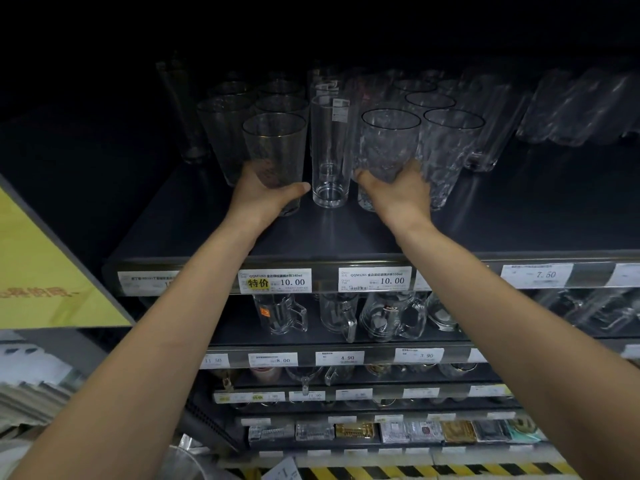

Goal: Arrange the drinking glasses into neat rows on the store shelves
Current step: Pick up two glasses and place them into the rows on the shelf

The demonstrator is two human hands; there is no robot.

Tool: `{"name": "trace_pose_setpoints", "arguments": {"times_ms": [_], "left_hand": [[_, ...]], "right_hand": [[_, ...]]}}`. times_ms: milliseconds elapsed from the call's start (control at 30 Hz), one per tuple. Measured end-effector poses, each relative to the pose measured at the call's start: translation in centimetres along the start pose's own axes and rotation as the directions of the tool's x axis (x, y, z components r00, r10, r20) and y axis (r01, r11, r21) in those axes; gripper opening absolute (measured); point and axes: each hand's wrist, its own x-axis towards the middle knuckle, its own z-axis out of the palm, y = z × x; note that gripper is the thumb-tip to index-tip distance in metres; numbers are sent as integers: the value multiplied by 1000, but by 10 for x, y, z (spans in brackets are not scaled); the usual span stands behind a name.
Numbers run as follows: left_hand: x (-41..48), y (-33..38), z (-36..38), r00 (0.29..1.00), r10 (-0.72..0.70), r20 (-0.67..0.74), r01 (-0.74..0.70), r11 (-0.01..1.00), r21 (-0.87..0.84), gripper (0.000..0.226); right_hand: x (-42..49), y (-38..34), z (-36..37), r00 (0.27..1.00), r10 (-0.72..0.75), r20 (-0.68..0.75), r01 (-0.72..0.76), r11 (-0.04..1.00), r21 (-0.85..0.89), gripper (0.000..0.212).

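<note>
On the dark top shelf (346,237) stand several clear drinking glasses in rows. My left hand (263,197) wraps around the base of a smooth gold-rimmed tumbler (275,147) at the front left. My right hand (398,194) grips the lower part of a textured glass (389,143) at the front right. Between the two hands a tall straight glass (330,150) with a label stands upright and untouched. More tumblers line up behind the left one, and more textured glasses (450,140) stand behind and to the right of the right one.
Price tags (275,281) run along the shelf's front edge. Glass mugs (280,315) fill the shelf below, with smaller glassware and boxed items (394,432) lower down. A yellow sign (41,271) stands at left. Blurred tall glasses (575,109) sit at far right.
</note>
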Motion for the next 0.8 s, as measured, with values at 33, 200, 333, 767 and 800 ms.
{"name": "trace_pose_setpoints", "arguments": {"times_ms": [33, 200, 333, 767, 800], "left_hand": [[-1, 1, 0, 1000, 5, -4, -5, 1000, -4, 56], [-5, 4, 0, 1000, 6, 4, -6, 1000, -9, 54], [-5, 5, 0, 1000, 16, 11, -16, 1000, -3, 54], [-8, 10, 1, 997, 69, 19, -69, 998, -4, 31], [-9, 10, 1, 997, 69, 19, -69, 998, -7, 30]], "right_hand": [[0, 0, 0, 1000, 4, 4, -4, 1000, 2, 70], [-4, -1, -10, 999, 12, 35, -12, 1000, -4, 69], [-15, 4, -25, 996, -21, 81, 23, 999, -24, 80], [-42, 48, -122, 997, -68, -31, 65, 993, -95, 47], [-39, 52, -128, 997, -64, -45, 59, 992, -109, 46]]}}
